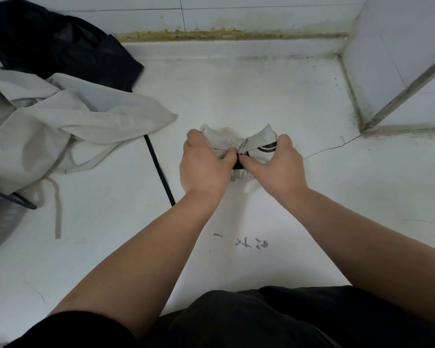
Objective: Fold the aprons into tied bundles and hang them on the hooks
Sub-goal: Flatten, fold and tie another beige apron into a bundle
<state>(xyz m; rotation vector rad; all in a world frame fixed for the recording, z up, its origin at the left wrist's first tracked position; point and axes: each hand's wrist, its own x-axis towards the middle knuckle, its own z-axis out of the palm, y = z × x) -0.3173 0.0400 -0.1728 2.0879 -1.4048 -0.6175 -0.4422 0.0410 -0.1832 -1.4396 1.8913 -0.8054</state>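
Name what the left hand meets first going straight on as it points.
The grey apron bundle that the left hand grips; beyond it, probably only white surface up to the wall.

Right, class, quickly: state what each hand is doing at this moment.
Left hand: closed, gripping the small bunched light-grey cloth apron bundle.
Right hand: closed, gripping the same bundle from its other side.

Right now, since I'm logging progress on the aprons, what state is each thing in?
bundle: folded small, in both hands, not hung.
left hand: grips the bundle's left end.
right hand: grips its right end.
grey apron: loose, crumpled, unfolded.
dark apron: loose heap, unfolded.
black strap: lying loose on the counter.
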